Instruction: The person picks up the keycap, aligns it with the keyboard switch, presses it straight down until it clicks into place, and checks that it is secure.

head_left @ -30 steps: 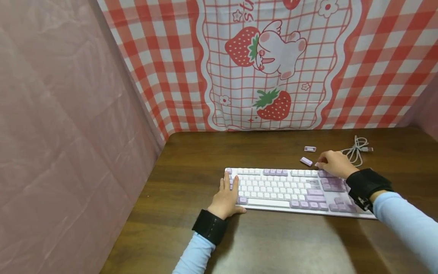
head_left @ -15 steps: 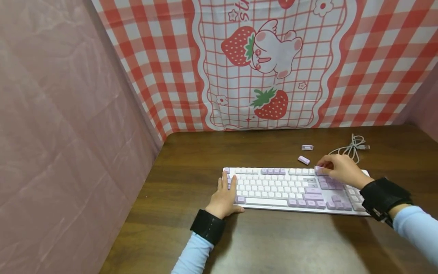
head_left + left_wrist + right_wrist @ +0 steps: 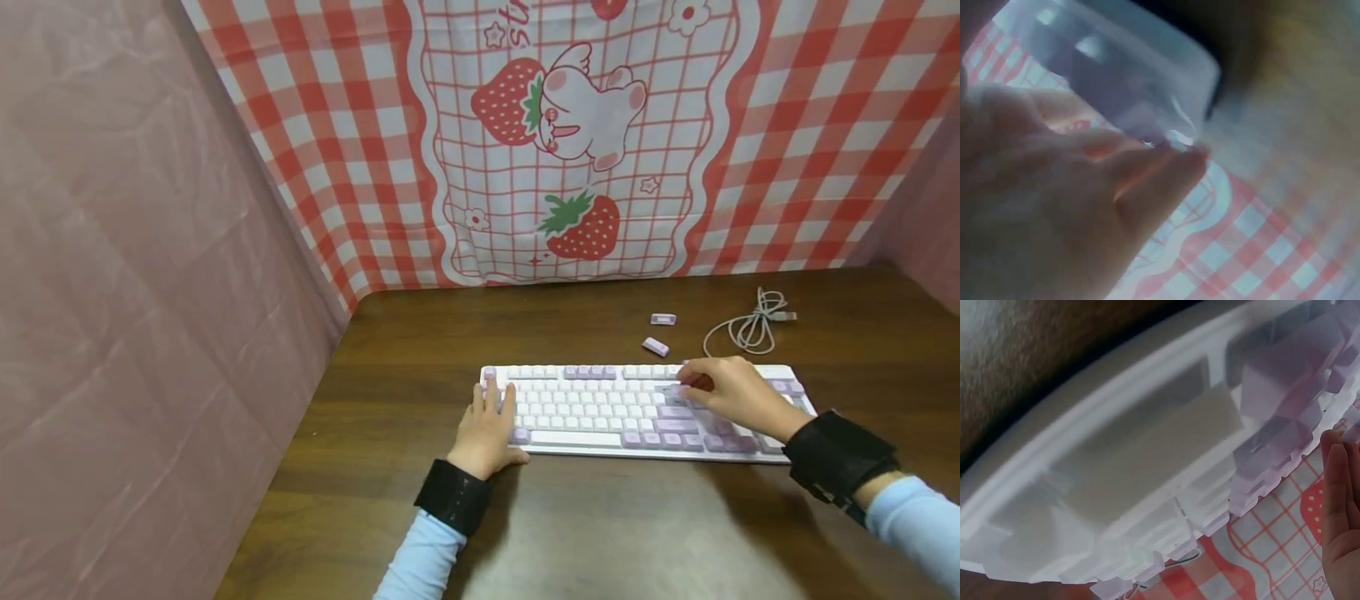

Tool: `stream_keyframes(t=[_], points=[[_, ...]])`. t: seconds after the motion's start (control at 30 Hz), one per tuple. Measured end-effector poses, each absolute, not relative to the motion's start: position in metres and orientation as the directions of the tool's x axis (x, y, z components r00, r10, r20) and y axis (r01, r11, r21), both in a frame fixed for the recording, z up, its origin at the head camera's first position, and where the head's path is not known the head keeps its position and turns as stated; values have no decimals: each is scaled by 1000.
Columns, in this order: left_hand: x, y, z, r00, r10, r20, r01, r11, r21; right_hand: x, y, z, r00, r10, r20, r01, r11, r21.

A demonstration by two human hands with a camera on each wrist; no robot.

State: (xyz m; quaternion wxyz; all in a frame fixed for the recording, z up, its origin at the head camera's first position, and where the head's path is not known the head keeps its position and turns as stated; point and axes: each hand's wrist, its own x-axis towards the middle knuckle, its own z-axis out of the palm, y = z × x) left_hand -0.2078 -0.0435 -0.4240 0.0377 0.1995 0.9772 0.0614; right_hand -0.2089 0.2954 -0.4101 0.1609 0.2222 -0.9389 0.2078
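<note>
A white and purple keyboard (image 3: 577, 440) lies on the wooden table. Resting on its left end is my left hand (image 3: 482, 433), fingers extended over the keys and thumb by the front edge. My right hand (image 3: 738, 397) is above the upper right part of the keyboard, thumb and forefinger bent toward each other. A small purple keycap (image 3: 1353, 432) shows at its fingertips in the right wrist view, partly cut off by the frame. Just left of these fingers, a grey gap without keycaps shows among the keys. The left wrist view is blurred.
Two loose purple keycaps lie behind the keyboard, one farther back (image 3: 663, 319) and one nearer (image 3: 656, 347). A coiled grey USB cable (image 3: 752, 330) lies to their right. A checked strawberry cloth (image 3: 375, 175) hangs behind the table (image 3: 360, 500); a pink curtain hangs at left.
My right hand has come from behind the keyboard's back edge forward over the keys, bringing the purple keycap. The left hand stays on the left end. The head view has shifted slightly.
</note>
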Motion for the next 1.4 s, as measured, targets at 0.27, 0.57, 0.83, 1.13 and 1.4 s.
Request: stream_keyframes(t=[0.27, 0.57, 0.83, 1.13, 1.4], points=[[-206, 30, -408, -702, 622, 347, 589, 781, -209, -204, 294, -414, -821, -338, 461, -509, 799, -320], [-217, 116, -397, -646, 668, 369, 632, 739, -232, -199, 287, -415, -801, -317, 508, -518, 793, -321], [-223, 131, -407, -676, 635, 375, 634, 760, -143, -189, 294, -417, -794, -315, 519, -523, 790, -320], [-226, 133, -414, -681, 635, 365, 636, 760, -134, -189, 295, -418, -832, -326, 450, -452, 868, -205], [-223, 129, -419, -669, 663, 336, 652, 740, -162, -195, 297, -416, -881, -281, 380, -387, 892, -236]])
